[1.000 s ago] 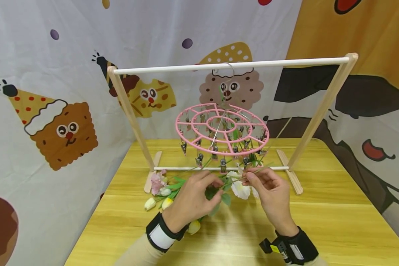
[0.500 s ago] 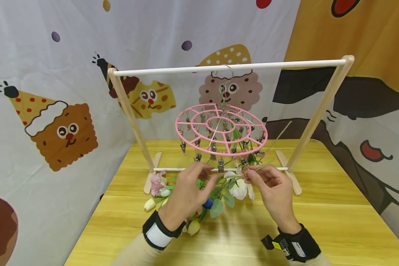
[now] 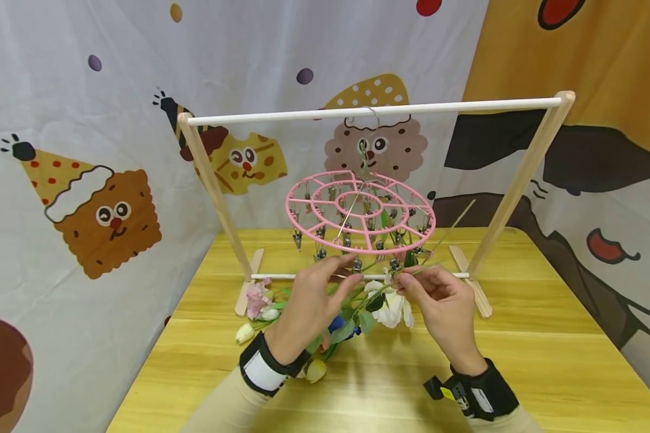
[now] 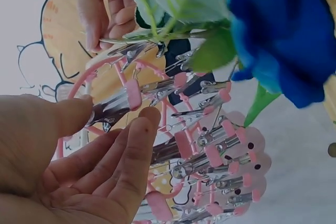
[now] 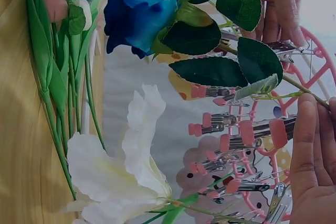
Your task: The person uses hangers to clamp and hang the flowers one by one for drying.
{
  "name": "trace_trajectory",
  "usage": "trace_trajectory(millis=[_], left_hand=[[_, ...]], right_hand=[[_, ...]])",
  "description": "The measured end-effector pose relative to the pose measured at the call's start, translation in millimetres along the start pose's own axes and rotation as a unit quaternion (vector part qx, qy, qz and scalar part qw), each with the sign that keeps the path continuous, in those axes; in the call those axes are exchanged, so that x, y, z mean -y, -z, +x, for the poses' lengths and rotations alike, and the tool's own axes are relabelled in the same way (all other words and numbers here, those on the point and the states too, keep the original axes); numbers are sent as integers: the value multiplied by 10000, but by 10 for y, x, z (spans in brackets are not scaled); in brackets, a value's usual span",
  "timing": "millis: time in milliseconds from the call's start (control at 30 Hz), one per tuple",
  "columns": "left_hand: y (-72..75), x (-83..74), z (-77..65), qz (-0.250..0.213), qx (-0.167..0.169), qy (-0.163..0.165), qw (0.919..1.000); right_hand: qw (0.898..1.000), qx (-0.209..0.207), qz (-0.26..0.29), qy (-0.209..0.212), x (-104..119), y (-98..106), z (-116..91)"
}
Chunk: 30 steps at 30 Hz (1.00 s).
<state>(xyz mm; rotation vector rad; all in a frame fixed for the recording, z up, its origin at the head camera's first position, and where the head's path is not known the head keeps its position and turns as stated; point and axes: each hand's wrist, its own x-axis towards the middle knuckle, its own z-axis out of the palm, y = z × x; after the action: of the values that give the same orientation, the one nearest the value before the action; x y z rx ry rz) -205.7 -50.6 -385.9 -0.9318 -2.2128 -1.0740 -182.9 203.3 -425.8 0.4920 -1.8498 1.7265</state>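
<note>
My left hand is raised to the front of a round pink clip hanger. Its thumb and fingers pinch a metal clip with pink tips. With my right hand I pinch the thin stem of a blue artificial rose, just below the hanger's front rim. The rose hangs to the left with its green leaves, partly hidden by my left hand in the head view. A white artificial flower shows between the hands.
The hanger hooks over the white top rod of a wooden stand with slanted legs. Several other clips dangle around it. On the wooden table lie a pink flower, a white tulip and a yellow tulip.
My left hand has left the rose's stem and leaves and risen to the clip, which it now pinches. The blue rose has come into view below it. My right hand stays nearly in place.
</note>
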Motion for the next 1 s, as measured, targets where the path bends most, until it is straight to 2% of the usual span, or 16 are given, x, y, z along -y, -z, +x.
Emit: trace_trajectory(millis=[267, 467, 700, 1000], left_hand=[[-16, -18, 85, -340, -3, 333, 9989], [-29, -30, 112, -406, 68, 584, 9974], [-24, -29, 106, -718, 219, 908, 9930], [-24, -17, 70, -1076, 331, 1353, 9844]], right_hand=[[9993, 1, -347, 128, -7, -34, 17], [9996, 57, -221, 185, -9, -59, 17], [9992, 86, -207, 338, -38, -83, 8], [9994, 142, -115, 300, -68, -111, -8]])
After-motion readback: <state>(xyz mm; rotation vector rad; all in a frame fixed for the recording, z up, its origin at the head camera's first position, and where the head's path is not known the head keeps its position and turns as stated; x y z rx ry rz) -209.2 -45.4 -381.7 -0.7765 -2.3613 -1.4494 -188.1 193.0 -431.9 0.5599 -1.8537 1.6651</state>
